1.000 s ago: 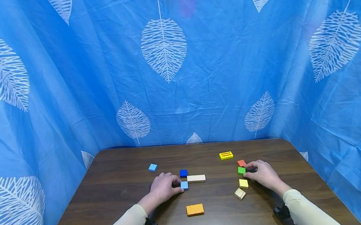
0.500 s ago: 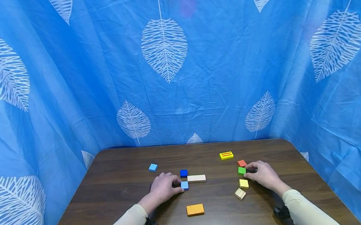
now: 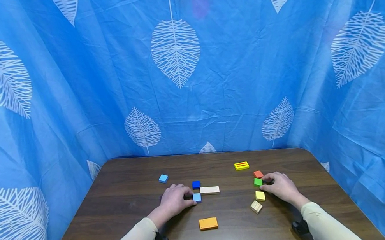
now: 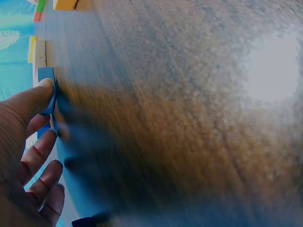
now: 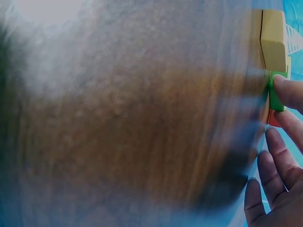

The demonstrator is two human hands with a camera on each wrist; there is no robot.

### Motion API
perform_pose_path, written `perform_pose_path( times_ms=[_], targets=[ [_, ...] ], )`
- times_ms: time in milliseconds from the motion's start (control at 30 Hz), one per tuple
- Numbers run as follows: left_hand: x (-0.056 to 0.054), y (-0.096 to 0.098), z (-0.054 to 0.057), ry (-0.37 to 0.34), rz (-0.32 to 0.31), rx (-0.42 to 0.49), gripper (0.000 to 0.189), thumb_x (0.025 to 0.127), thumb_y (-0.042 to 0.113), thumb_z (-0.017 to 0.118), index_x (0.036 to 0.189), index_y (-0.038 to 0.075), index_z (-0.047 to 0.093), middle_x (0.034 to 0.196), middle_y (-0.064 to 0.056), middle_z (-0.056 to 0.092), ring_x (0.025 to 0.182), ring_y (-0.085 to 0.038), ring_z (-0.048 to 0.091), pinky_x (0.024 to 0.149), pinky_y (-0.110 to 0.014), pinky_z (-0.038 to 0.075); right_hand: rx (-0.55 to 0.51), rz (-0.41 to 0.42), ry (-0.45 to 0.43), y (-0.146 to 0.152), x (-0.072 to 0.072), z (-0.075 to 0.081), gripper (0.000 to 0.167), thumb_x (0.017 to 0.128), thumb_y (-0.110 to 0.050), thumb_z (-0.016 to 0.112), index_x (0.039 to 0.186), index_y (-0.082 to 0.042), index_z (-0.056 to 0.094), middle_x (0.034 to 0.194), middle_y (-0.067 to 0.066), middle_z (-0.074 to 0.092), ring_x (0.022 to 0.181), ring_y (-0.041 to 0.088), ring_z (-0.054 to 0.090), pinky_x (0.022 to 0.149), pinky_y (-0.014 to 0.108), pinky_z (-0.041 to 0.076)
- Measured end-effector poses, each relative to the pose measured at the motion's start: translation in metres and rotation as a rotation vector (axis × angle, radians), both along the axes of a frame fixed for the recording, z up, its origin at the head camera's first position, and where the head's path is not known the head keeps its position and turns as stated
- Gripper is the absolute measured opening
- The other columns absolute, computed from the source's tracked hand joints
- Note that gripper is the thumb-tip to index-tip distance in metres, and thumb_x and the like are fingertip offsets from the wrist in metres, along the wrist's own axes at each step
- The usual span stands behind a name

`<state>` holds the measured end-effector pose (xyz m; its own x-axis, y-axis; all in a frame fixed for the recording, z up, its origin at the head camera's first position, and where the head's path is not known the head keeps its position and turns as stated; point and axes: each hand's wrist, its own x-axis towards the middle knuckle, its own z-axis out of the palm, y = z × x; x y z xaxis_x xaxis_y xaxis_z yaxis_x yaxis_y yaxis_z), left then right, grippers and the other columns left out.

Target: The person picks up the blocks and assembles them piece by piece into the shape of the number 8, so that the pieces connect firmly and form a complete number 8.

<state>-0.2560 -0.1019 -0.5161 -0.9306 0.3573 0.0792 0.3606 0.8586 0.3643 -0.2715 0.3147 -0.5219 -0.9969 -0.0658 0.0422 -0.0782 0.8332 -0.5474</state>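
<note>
In the head view my left hand [image 3: 174, 199] pinches a light blue block [image 3: 197, 198] between thumb and index finger; the left wrist view shows the thumb on that same block [image 4: 45, 73]. Just behind it lies a dark blue block [image 3: 196, 184], and a long pale wooden block [image 3: 209, 190] is close on its right. My right hand [image 3: 281, 185] pinches a green block [image 3: 257, 182], its thumb on the near side. A red-orange block [image 3: 258, 174] sits right behind the green one. In front is a pale yellow block [image 3: 260, 196].
An orange block [image 3: 208, 224] lies nearer the front of the brown table [image 3: 124, 205]. A striped wooden block [image 3: 256, 206], a yellow block with red lines [image 3: 241, 165] and another light blue block [image 3: 163, 178] lie around. Behind the left hand a dark block [image 3: 160, 198] is mostly hidden.
</note>
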Motion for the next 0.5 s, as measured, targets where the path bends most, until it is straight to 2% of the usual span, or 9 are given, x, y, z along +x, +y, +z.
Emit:
perform_pose_path(
  times_ms=[267, 500],
  targets=[
    [0.0002, 0.0001, 0.0007, 0.000, 0.000, 0.003, 0.028, 0.086, 0.045, 0.082, 0.104, 0.024, 0.077, 0.094, 0.011, 0.063, 0.087, -0.014, 0.049, 0.079, -0.037, 0.045, 0.004, -0.026, -0.020, 0.0000, 0.0037, 0.0011, 0.046, 0.085, -0.037, 0.083, 0.118, -0.006, 0.073, 0.118, 0.016, 0.066, 0.113, 0.039, 0.050, 0.089, 0.062, 0.034],
    [0.0012, 0.0010, 0.0015, -0.009, 0.005, 0.005, 0.028, 0.086, 0.044, 0.082, 0.104, 0.023, 0.077, 0.094, 0.010, 0.063, 0.088, -0.014, 0.049, 0.080, -0.037, 0.045, -0.001, -0.033, -0.014, 0.0004, 0.0058, 0.0019, 0.046, 0.084, -0.039, 0.083, 0.117, -0.008, 0.074, 0.118, 0.016, 0.067, 0.115, 0.040, 0.049, 0.088, 0.061, 0.034]
  ],
)
